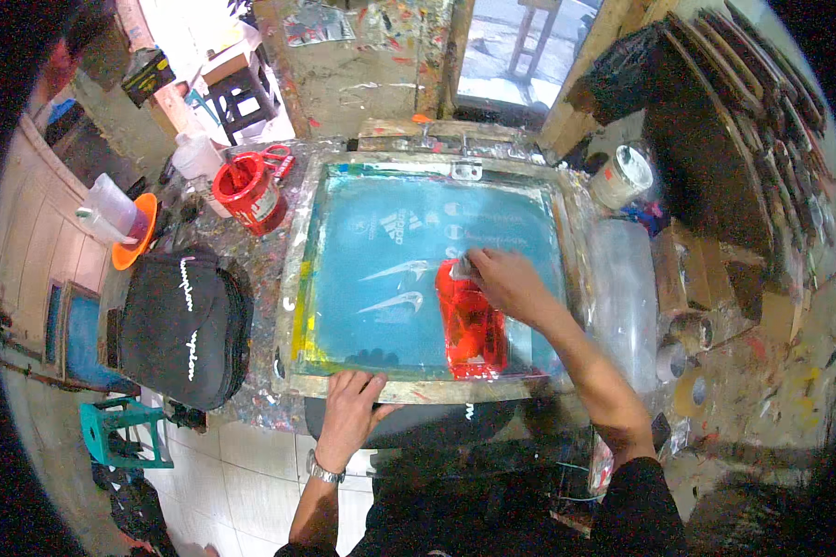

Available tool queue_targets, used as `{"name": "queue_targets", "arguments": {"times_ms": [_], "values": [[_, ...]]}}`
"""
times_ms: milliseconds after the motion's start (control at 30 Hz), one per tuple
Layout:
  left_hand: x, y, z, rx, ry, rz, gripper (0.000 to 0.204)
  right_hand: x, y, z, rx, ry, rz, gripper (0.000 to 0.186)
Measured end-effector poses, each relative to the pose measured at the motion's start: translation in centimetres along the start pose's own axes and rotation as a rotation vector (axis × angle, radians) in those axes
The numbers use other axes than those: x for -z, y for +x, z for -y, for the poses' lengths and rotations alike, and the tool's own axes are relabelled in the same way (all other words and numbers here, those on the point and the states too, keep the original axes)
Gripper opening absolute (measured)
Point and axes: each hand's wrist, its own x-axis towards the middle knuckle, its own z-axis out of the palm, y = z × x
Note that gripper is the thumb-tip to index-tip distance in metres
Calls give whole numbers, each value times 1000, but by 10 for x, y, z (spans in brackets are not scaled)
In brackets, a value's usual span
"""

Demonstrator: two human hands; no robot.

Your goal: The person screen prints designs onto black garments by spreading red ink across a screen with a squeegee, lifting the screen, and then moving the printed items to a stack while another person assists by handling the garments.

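A screen with turquoise mesh in a pale, paint-stained frame lies flat on the counter, filling the middle of the view. The right hand is on the mesh at about 3 o'clock from the screen's centre, its grip closed on a small squeegee whose pale edge shows just left of the fingers. A patch of red ink spreads on the mesh right below that hand, running toward 6 o'clock as far as the near rail. The left hand rests at 6 o'clock on the near rail of the frame, fingers spread flat and pressing down, holding nothing. A watch sits on that wrist.

At 9 o'clock from the screen a stack of black caps lies on the counter. At 10 o'clock stands a red paint can, open, with red inside. Farther out at 9 to 10 o'clock is an orange dish with a clear cup on it. At 2 o'clock a white tub stands just beyond the frame's far right corner. At 3 o'clock clear plastic sheet covers the counter. At 7 o'clock a teal stool stands on the tiled floor.
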Motion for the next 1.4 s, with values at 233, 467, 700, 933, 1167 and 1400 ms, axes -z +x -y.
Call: {"name": "queue_targets", "arguments": {"times_ms": [233,467,700,933,1167,1400], "values": [[4,-3,-3,47,-14,37,49,-8,-51,31,-9,124,38,18],[8,-3,-11,87,3,26,47,7,-118,78,67,95,120,30],[17,5,-10,0,118,101,49,0,-142,91,39,-59,-15,50],[57,20,-26,-66,179,156,49,10,-144,121,-182,-50,-234,43],[133,76,-77,-93,360,-113,50,129,-65,92,-30,-125,-722,34],[15,-32,-59,473,359,-364,79,243,9,58,26,-214,-597,47]]}}
